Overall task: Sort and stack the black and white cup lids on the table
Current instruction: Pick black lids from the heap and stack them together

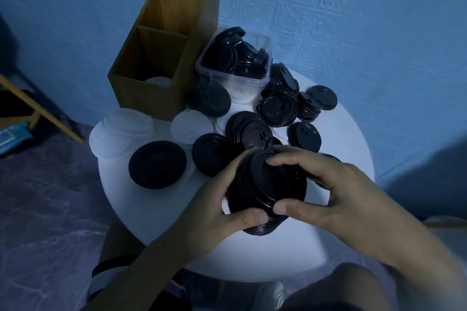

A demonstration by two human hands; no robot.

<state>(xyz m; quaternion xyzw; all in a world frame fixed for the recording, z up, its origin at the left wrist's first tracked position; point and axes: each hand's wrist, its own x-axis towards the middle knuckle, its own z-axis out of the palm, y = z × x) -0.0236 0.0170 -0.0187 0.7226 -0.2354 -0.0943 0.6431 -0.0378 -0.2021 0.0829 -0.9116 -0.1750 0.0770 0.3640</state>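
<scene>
A stack of black lids [262, 189] is held over the near part of the round white table [252, 255]. My left hand [217, 207] grips the stack from the left, thumb on its lower rim. My right hand [318, 189] grips it from the right, fingers curled over the top lid. Loose black lids [278, 108] lie scattered across the table's far half. One black lid [158, 164] lies upside down at the left. White lids [127, 125] sit stacked at the far left, another white lid [189, 127] beside them.
A clear plastic tub [235, 76] holds several black lids at the back. A tall cardboard divider box [161, 58] stands at the back left, with a white lid inside. A blue wall rises behind. My knees are below the table's near edge.
</scene>
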